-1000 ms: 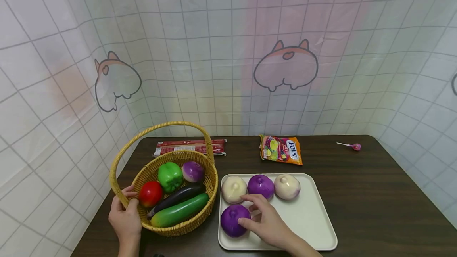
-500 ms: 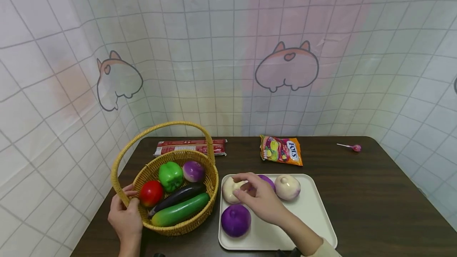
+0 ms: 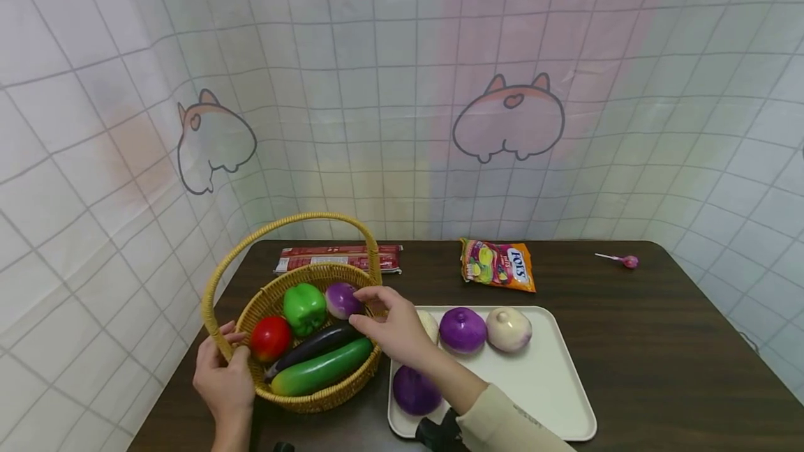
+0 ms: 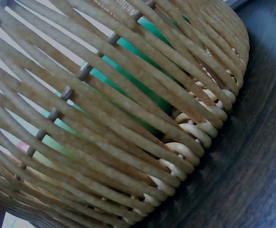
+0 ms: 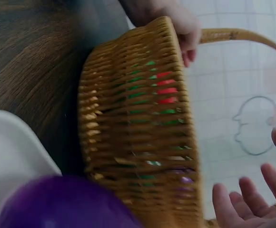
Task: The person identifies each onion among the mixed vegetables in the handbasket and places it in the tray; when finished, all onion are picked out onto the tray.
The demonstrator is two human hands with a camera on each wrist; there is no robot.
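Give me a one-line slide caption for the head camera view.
Right hand reaches over the wicker basket of vegetables; left hand holds its rim.

We counted five onions: one in the basket (image 3: 314, 277), four on the tray (image 3: 553, 382); one each of pepper (image 3: 303, 307), tomato (image 3: 271, 337), eggplant (image 3: 310, 344), cucumber (image 3: 320, 367), candy bag (image 3: 498, 265), red pack (image 3: 339, 257), lollipop (image 3: 622, 259)

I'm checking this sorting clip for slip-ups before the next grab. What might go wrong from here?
The right hand reaches over the basket rim toward the purple onion; its sleeve hangs above the front purple onion on the tray and may nudge it. The arched handle crowds the reach. The left hand grips only the rim, so the basket might tip.
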